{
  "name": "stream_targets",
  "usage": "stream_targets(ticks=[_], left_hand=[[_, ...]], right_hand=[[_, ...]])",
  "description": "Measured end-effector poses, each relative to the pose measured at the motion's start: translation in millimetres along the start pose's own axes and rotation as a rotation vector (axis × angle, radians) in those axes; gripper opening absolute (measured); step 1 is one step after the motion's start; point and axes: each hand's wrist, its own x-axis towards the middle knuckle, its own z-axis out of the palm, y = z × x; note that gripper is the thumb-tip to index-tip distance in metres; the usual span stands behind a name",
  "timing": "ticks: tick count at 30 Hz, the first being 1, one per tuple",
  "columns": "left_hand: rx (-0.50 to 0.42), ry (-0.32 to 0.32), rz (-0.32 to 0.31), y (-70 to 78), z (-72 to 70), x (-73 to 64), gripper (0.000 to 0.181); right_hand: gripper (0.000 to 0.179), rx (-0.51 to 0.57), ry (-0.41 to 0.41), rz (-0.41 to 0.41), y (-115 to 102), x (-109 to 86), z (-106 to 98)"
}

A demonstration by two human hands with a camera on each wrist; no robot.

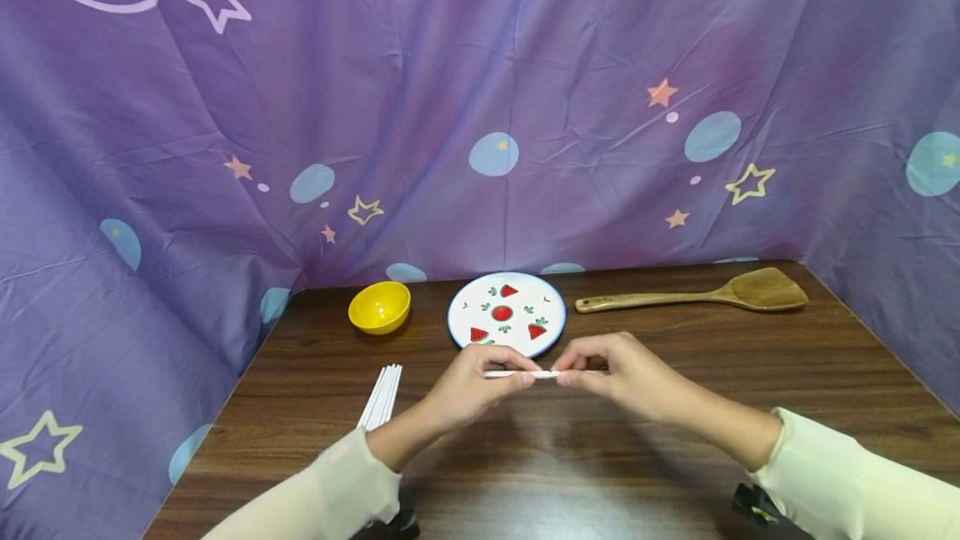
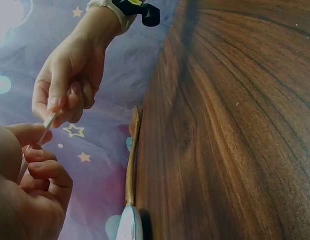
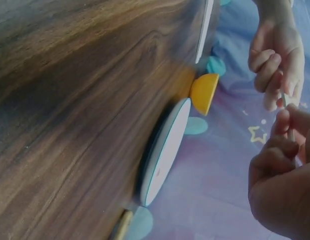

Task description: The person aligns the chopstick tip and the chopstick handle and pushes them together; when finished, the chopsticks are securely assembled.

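A thin white stick [image 1: 498,373] is held level above the table, in front of the plate. My left hand [image 1: 474,380] pinches it between thumb and fingers. At its other end my right hand [image 1: 626,377] pinches it too, the fingertips of both hands nearly meeting. In the left wrist view a pale bit of the stick [image 2: 49,120] shows between the hands; curled fingers hide most of its length. Beside my left forearm lies a bundle of similar white sticks [image 1: 382,394], its near end covered by the arm.
A yellow bowl [image 1: 379,308] stands at the back left of the brown wooden table [image 1: 300,407]. Next to it is a white plate [image 1: 472,302] with red fruit pictures. A wooden spatula [image 1: 765,288] lies at the back right. Purple cloth [image 1: 420,132] hangs behind.
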Motion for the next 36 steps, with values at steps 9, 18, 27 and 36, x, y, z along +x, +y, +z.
stream_targets(ticks=[9,18,27,36], left_hand=[[0.069,0.056,0.025,-0.6,0.2,-0.1,0.014],[0.169,0.111,0.178,-2.9,7.0,2.1,0.006],[0.206,0.128,0.210,-5.3,9.3,4.9,0.004],[0.213,0.137,0.233,-6.8,10.6,3.6,0.004]], right_hand=[[0.015,-0.139,0.072,-0.140,1,-1.1,2],[0.017,-0.188,0.128,-0.199,1,-5.5,7],[0.020,-0.201,0.164,-0.259,2,-4.4,11],[0.018,-0.198,0.180,-0.269,3,-2.2,16]])
